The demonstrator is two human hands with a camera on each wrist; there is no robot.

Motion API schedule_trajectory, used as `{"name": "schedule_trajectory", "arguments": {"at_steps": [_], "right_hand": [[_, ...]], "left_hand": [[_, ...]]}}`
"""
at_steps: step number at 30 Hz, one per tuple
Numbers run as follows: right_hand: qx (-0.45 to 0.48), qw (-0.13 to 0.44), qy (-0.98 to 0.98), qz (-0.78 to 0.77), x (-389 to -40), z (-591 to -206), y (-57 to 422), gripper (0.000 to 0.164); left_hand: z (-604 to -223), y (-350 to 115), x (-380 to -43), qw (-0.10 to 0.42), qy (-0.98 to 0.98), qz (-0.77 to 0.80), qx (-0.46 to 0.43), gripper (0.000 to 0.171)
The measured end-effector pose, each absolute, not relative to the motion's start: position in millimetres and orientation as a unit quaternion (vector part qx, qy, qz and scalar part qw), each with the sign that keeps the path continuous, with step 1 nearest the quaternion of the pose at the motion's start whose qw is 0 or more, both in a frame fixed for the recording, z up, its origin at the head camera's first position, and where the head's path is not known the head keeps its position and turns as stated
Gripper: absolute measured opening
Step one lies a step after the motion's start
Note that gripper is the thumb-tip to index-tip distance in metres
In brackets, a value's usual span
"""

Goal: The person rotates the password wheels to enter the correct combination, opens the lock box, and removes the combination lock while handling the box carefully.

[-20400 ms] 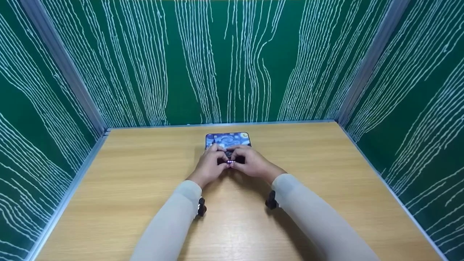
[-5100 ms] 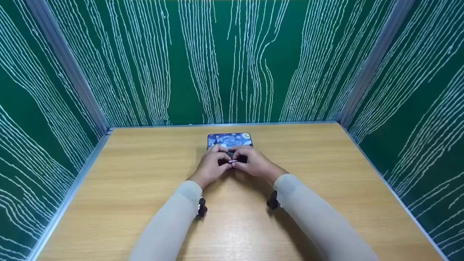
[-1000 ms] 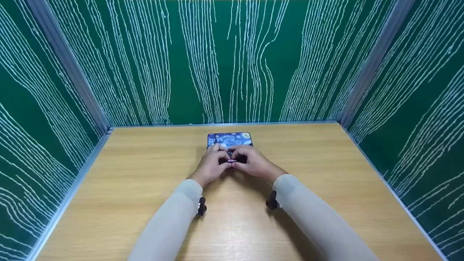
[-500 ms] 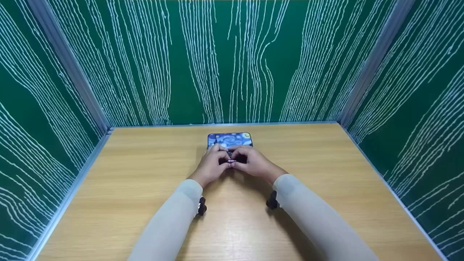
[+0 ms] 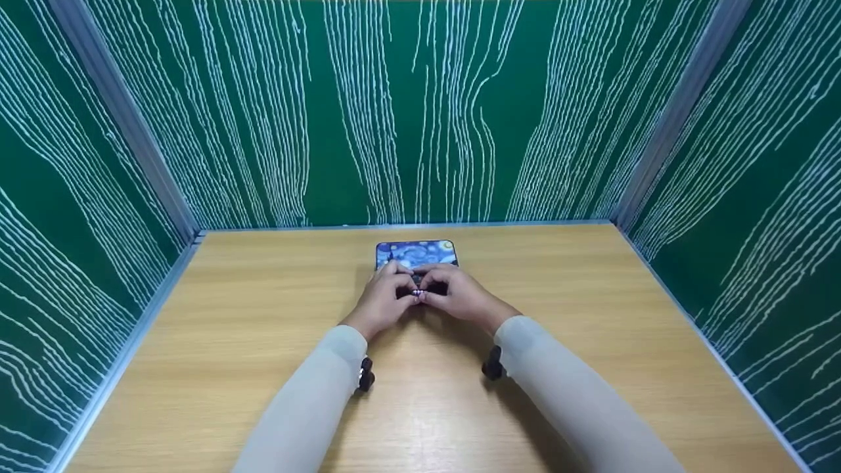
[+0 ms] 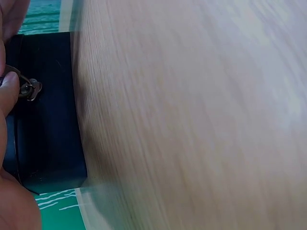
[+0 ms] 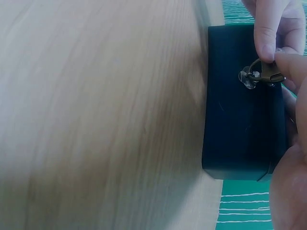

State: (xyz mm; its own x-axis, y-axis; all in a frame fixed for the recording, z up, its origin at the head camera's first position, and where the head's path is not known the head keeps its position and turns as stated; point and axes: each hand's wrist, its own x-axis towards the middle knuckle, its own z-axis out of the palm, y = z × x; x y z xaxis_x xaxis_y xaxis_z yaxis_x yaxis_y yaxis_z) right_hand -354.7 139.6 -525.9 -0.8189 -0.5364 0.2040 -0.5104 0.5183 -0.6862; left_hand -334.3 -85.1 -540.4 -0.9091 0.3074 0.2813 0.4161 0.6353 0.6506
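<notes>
A dark box [image 7: 235, 129] with a blue swirling painted lid [image 5: 415, 251] stands at the back middle of the table. On its front face is a metal clasp [image 7: 247, 77], and the loop of a small bronze-coloured padlock [image 7: 270, 74] passes through it. In the head view a row of pale marks shows on the padlock. My left hand [image 5: 382, 294] pinches the padlock from the left between thumb and finger. From the right, my right hand [image 5: 458, 294] pinches it too, thumb tips nearly meeting. Fingers of both hands reach onto the box's lid.
The wooden table [image 5: 420, 394] reaches to green walls [image 5: 348, 164] with wavy white lines at the back and both sides. Metal rails [image 5: 657, 131] run along the corners and edges. A dark wrist camera [image 5: 365, 374] sits under each sleeve.
Both hands stay at the padlock with only slight finger shifts. The pale marks between the fingertips look different from frame to frame. The box stays in place.
</notes>
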Motion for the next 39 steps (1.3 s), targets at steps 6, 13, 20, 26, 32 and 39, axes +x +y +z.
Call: {"name": "schedule_trajectory", "arguments": {"at_steps": [6,13,20,26,32,39], "right_hand": [[-0.320,0.002,0.863,-0.390,-354.0,-526.1,139.9,0.009],[-0.313,0.005,0.871,-0.378,-352.3,-524.7,139.1,0.006],[-0.307,0.007,0.874,-0.376,-353.1,-525.8,138.8,0.008],[-0.309,0.008,0.871,-0.382,-353.5,-526.3,138.9,0.009],[-0.299,0.017,0.874,-0.383,-353.0,-525.4,138.8,0.005],[-0.312,0.006,0.870,-0.381,-353.0,-526.1,139.0,0.008]], "left_hand": [[-540.2,-85.0,-334.4,0.076,-0.900,-0.377,-0.203,0.006],[-538.2,-84.3,-332.4,0.081,-0.901,-0.373,-0.208,0.007],[-538.3,-84.1,-331.9,0.076,-0.903,-0.373,-0.202,0.008],[-537.7,-84.0,-331.4,0.077,-0.900,-0.379,-0.201,0.007],[-538.2,-83.7,-331.8,0.073,-0.902,-0.378,-0.196,0.007],[-538.9,-83.4,-332.4,0.081,-0.899,-0.381,-0.201,0.007]]}}
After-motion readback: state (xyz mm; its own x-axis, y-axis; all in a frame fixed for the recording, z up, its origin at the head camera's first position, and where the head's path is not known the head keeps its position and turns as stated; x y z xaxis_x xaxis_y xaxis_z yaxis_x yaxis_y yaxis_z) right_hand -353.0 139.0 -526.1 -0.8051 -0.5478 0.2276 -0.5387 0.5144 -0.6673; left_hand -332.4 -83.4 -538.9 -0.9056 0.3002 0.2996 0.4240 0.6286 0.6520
